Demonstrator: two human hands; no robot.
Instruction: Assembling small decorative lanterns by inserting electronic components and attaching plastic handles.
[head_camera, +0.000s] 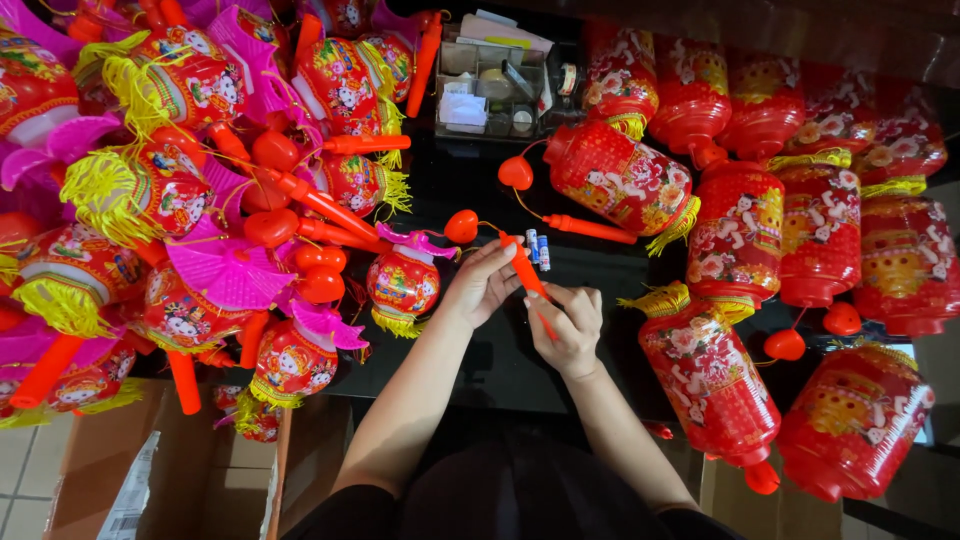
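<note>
— While both hands work at the middle of the black table (470, 190), what crowds them?

— Lanterns on every side. At the left lies a heap of small round lanterns (190, 190) with pink fans, yellow tassels and orange sticks; one small lantern (403, 283) from that heap sits just beside the left hand (482, 283). At the right stand rows of tall red barrel lanterns (800, 200), the nearest one (710, 375) just beside the right hand (572, 330). Two small batteries (538, 249) lie just above the fingers, and a clear organiser tray (495, 85) sits at the far edge. Cardboard boxes (180, 470) stand below the table's near edge.

— And the fingers?

— Both hands grip one orange handle stick (528, 280), which slants between them over the table's middle. The left hand's fingers pinch narrowly round its upper end, near a red heart-shaped piece (461, 226). The right hand's fingers curl tightly about its lower part, thumb on top.
</note>
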